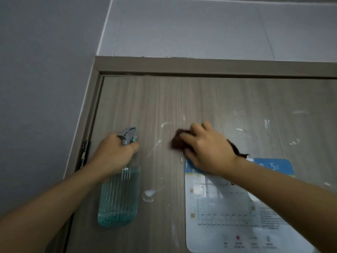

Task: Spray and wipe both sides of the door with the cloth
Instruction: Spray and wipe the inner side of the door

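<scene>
Head view, looking up at the top part of a closed wood-grain door (228, 99), w/ its frame (182, 65) above and grey wall (36, 70) at 9 o'clock.

Far left, a hinge (85, 152) sits on the door edge. Next, your left hand (114, 153) is wrapped around the neck of a spray bottle (118, 196), fingers curled tight below the grey trigger head. The bottle hangs upright, long axis running 12 to 6, blue liquid pooled in the bottom; it looks to be close to or against the door face, can't tell which.

Center: white foam streaks and a foam blob (148, 193) lie on the wood between your hands, approx. 5 o'clock from the bottle head.

Right of center, your right hand (206, 148) presses a dark brown cloth (177, 141) flat against the door, fingers bent over the bunched cloth, a tail of it trailing out past the wrist. Below the hand, at 6 o'clock, is a posted notice (228, 207) w/ a blue header.

More foam smears (238, 129) sit at 2–3 o'clock from the cloth hand, so the unwiped patches lie both sides of it; the right hand is nearer all of them. This side looks only partly wiped; other side not seen.
</scene>
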The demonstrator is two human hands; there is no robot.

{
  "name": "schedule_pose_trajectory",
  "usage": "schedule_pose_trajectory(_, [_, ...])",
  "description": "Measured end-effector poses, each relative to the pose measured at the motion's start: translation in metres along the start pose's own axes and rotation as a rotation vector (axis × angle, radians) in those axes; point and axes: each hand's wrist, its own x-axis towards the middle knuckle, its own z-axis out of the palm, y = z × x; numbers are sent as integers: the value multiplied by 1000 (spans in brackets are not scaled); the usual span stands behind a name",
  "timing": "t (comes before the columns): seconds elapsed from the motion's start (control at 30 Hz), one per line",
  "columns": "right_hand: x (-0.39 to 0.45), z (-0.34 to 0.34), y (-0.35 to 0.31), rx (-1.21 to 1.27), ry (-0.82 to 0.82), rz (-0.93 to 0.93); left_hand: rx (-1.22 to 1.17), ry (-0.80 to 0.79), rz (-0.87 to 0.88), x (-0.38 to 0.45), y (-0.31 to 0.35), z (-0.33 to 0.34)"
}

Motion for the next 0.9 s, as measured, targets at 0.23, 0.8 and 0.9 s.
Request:
schedule_pose_trajectory(0.23, [60,-12,22,29,150,392,-59,0,-9,3,-14,0])
schedule_pose_trajectory(0.8, [48,4,-30,71,120,109,-152,-58,-36,-6,-12,-3])
schedule_pose_trajectory(0.9, [32,1,-23,100,25,-50,-154,-61,-53,-5,-12,-3])
